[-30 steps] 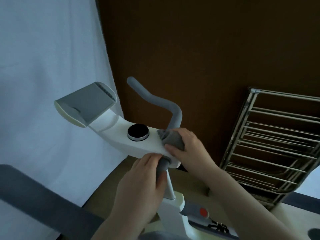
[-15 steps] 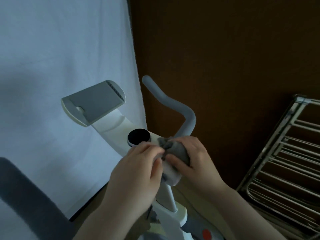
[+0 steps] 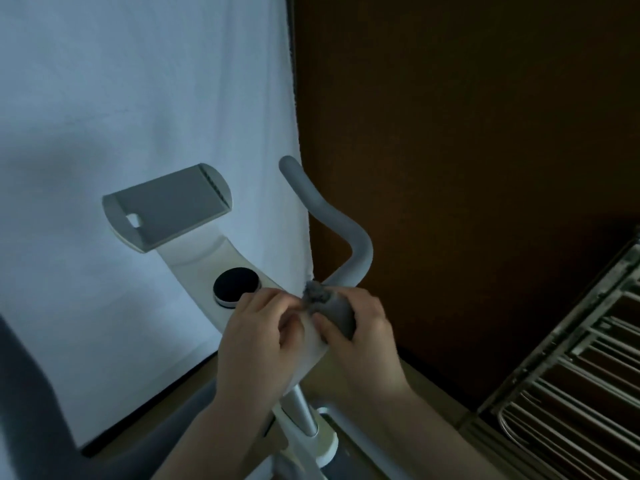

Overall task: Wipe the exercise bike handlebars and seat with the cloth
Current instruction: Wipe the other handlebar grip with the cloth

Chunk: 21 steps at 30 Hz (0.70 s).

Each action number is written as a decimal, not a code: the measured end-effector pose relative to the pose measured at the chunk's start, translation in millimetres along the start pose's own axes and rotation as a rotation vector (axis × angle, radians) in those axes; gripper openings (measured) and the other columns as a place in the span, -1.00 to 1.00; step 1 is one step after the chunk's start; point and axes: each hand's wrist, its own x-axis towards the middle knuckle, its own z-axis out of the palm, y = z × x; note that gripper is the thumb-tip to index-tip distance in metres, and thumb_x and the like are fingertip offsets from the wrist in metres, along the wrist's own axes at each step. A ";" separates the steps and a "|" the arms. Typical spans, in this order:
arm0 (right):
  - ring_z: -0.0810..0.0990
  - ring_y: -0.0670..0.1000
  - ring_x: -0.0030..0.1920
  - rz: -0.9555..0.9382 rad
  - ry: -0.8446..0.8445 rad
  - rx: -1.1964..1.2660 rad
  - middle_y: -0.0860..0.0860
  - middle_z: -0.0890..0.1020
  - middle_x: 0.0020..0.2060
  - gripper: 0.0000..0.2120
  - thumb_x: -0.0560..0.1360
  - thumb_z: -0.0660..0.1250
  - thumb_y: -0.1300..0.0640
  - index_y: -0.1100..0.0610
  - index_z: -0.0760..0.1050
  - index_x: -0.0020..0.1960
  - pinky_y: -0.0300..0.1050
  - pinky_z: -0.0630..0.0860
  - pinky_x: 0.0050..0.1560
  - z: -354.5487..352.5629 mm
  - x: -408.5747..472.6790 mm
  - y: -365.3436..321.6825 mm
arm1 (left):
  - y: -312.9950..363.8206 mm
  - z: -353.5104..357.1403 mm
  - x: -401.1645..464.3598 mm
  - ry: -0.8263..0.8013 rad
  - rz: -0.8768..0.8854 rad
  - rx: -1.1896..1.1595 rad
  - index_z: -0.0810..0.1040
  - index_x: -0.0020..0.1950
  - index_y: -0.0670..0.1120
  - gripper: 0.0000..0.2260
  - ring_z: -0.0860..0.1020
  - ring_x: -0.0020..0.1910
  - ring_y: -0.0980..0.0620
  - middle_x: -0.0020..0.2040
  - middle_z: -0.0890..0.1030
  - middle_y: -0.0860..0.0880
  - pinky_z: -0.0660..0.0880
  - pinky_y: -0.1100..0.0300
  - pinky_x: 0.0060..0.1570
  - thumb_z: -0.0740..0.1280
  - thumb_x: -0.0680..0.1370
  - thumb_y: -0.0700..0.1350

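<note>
The cloth (image 3: 332, 311), a small grey wad, sits at the base of the right handlebar (image 3: 332, 223), just right of the black knob (image 3: 236, 285) on the bike's white console (image 3: 204, 261). The right hand (image 3: 363, 327) grips it, fingers curled over the bundle and thumb pressed in from below, probably to keep it bunched against the bar where the tube meets the console. The left hand (image 3: 258, 336) lies just left of the cloth, below the knob, its fingers curled and pinching at the cloth's frayed edge; that looks like a tug to reset or spread the wad before wiping up the curved bar. Behind the knob, the grey tablet holder (image 3: 169, 206) tilts toward a white sheet (image 3: 138, 98). The seat is not in view, so that part appears yet to be done.
</note>
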 end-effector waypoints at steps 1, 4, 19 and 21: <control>0.42 -0.23 0.14 0.014 0.039 -0.021 -0.23 0.48 0.08 -0.69 0.48 0.41 0.07 -0.10 0.47 0.19 -0.31 0.43 0.16 -4.2 7.0 5.3 | 0.4 0.5 0.2 0.002 -0.002 0.003 0.58 -0.04 0.02 -0.88 0.40 -0.09 0.23 -0.09 0.54 0.17 0.33 0.43 -0.22 0.29 0.47 -0.11; 0.42 -0.15 0.16 -0.002 0.061 -0.071 -0.18 0.45 0.12 -0.66 0.47 0.42 0.08 -0.01 0.49 0.23 -0.30 0.43 0.17 -5.5 11.7 9.1 | 1.7 2.1 3.8 -0.003 -0.004 0.011 0.58 -0.05 0.01 -0.88 0.39 -0.08 0.21 -0.09 0.53 0.17 0.33 0.43 -0.23 0.27 0.47 -0.10; 0.57 -0.12 -0.01 0.147 -0.073 0.187 -0.24 0.53 -0.03 -0.63 0.48 0.41 0.15 -0.32 0.40 -0.02 -0.16 0.58 -0.02 -18.0 -0.6 -0.4 | -10.8 -0.5 23.8 -0.110 0.152 -0.011 0.56 -0.10 -0.01 -0.94 0.42 -0.09 0.17 -0.13 0.54 0.15 0.36 0.37 -0.15 0.37 0.45 -0.11; 0.59 -0.09 -0.02 0.142 -0.190 0.298 -0.26 0.55 -0.06 -0.67 0.48 0.42 0.16 -0.28 0.46 -0.01 -0.17 0.59 -0.09 -13.1 -5.4 -9.6 | -12.6 0.0 21.7 -0.089 0.152 -0.014 0.53 -0.11 -0.01 -0.91 0.41 -0.12 0.16 -0.15 0.52 0.15 0.32 0.38 -0.21 0.39 0.43 -0.13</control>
